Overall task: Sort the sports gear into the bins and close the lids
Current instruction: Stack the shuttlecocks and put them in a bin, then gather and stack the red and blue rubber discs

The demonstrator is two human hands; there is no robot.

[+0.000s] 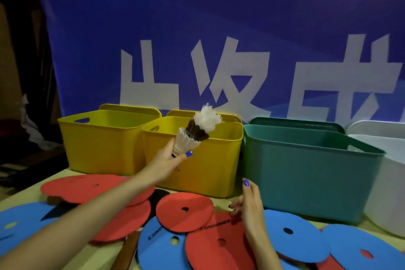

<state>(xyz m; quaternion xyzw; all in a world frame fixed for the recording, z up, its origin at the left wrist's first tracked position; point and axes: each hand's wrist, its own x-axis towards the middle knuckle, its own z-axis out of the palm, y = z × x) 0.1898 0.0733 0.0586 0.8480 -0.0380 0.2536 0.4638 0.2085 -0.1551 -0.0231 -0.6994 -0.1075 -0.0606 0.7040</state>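
Nearest the camera, flat foam discs cover the tabletop (pixel 32 190): a blue disc (pixel 163 247) with a small hole lies at about 6 o'clock, overlapped by a red disc (pixel 217 247) just to its right, and another blue disc (pixel 293 237) spreads toward 4 o'clock. A further blue disc (pixel 19 221) sits at 8 o'clock, with a wooden handle (pixel 127 250) poking out between the discs near 7 o'clock.

The right hand (pixel 249 206) rests at about 5 o'clock of centre, fingers loosely extended and touching the red discs, holding nothing; one blue-painted nail points up beside the teal bin.

A smaller red disc (pixel 185 211) lies just left of that hand, and a wide red disc (pixel 87 186) lies toward 8 o'clock under the left forearm.

The left hand (pixel 168 160), reaching up from 7 o'clock, pinches a stack of shuttlecocks (pixel 192 136) by the cork end, thumb and fingers curled round the base. The feathers tilt toward 1 o'clock, up over the near rim of the middle yellow bin (pixel 197 171).

Behind the discs stands a row of open bins: a yellow bin (pixel 98 142) at 9 o'clock, the middle yellow one, a teal bin (pixel 306 177) at 3 o'clock, and a white bin (pixel 385 193) at the right edge. Lids appear to stand propped behind each.

Farthest back hangs a blue banner (pixel 219 17) with large white characters.
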